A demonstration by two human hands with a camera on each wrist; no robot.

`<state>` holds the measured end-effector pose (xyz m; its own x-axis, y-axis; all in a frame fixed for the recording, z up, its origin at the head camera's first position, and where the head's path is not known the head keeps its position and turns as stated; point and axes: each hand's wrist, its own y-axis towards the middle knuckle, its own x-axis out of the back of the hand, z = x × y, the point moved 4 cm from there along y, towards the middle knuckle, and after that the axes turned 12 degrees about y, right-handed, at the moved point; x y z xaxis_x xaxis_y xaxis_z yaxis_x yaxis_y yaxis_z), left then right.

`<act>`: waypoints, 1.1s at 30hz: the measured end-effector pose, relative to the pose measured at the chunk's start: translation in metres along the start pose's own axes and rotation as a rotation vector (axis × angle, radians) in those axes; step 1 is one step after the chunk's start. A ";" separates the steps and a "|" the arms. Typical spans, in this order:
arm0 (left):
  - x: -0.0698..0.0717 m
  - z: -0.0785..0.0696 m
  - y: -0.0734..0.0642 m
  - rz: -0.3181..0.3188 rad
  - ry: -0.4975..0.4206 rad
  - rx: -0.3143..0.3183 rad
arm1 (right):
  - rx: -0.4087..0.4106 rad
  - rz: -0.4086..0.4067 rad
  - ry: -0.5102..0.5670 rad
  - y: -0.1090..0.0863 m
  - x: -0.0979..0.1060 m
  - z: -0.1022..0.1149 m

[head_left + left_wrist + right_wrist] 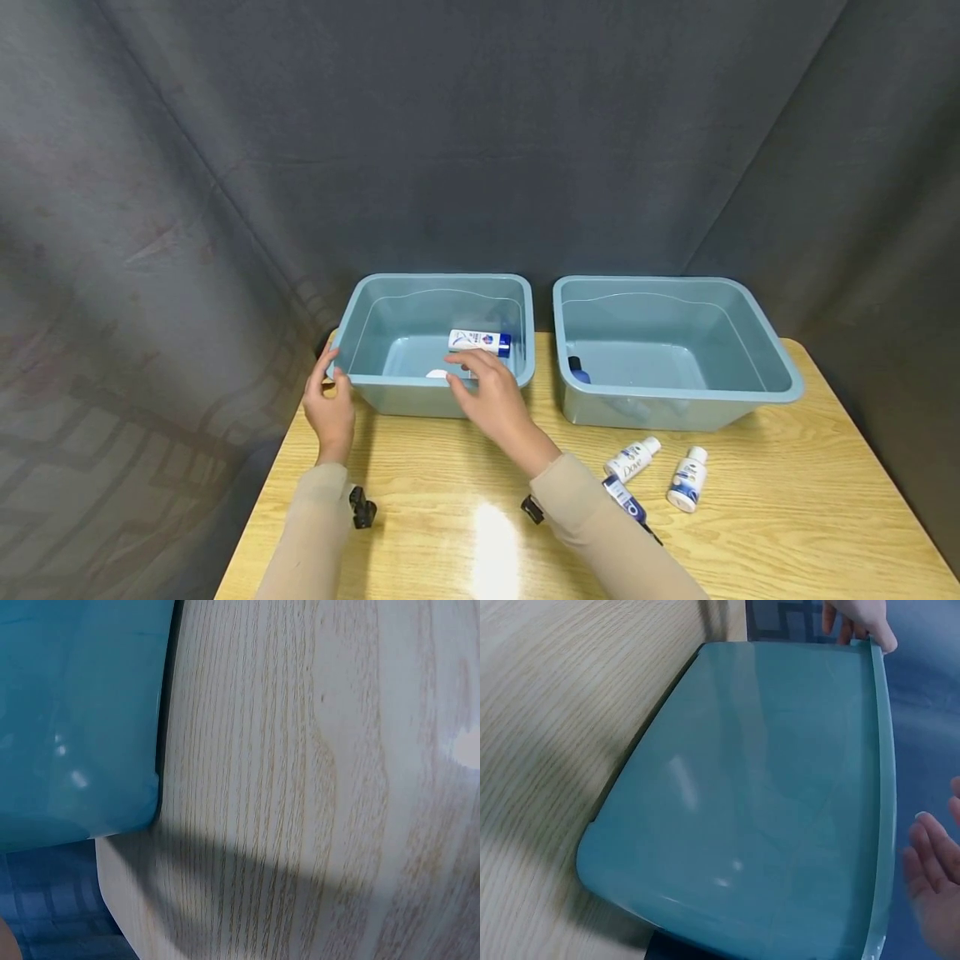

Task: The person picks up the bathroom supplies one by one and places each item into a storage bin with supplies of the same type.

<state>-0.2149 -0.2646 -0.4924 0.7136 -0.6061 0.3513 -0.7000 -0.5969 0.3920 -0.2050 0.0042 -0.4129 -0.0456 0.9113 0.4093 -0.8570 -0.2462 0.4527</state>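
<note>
My left hand (330, 408) grips the front left corner of the left blue-grey plastic bin (405, 382); in the right wrist view the left thumb lies over the bin's rim (885, 787). Above that bin's front rim hovers my right hand (491, 400), fingers loosely bent and apart, with nothing held. A white bottle with a blue cap (480, 342) lies inside the left bin near its right end. Close to the front wall, a white rounded item (437, 374) shows only in part. The left wrist view shows the bin's outer wall (82, 712).
To the right stands a second blue-grey bin (675, 392) holding a dark blue bottle with a black cap (578, 372). In front of it on the wooden table (420, 483) lie a white Dove bottle (632, 460), a blue bottle (625, 498) and another white bottle (686, 480).
</note>
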 end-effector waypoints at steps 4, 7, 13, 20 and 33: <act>0.001 0.000 0.000 0.001 -0.003 -0.012 | 0.012 0.001 0.002 -0.004 0.003 0.002; 0.001 0.001 0.001 -0.002 0.003 -0.012 | 0.040 -0.010 -0.007 -0.007 0.005 0.005; 0.001 0.002 0.002 -0.002 -0.006 0.001 | 0.059 -0.029 -0.009 -0.015 0.009 0.009; 0.002 0.002 0.003 -0.008 -0.025 -0.007 | 0.098 -0.057 -0.022 -0.021 0.012 0.012; -0.001 0.002 0.005 -0.012 -0.020 -0.003 | 0.085 -0.062 -0.104 -0.034 0.022 0.014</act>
<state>-0.2186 -0.2679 -0.4924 0.7211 -0.6094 0.3297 -0.6914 -0.6024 0.3988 -0.1698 0.0286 -0.4083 0.0628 0.8876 0.4562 -0.8096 -0.2220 0.5434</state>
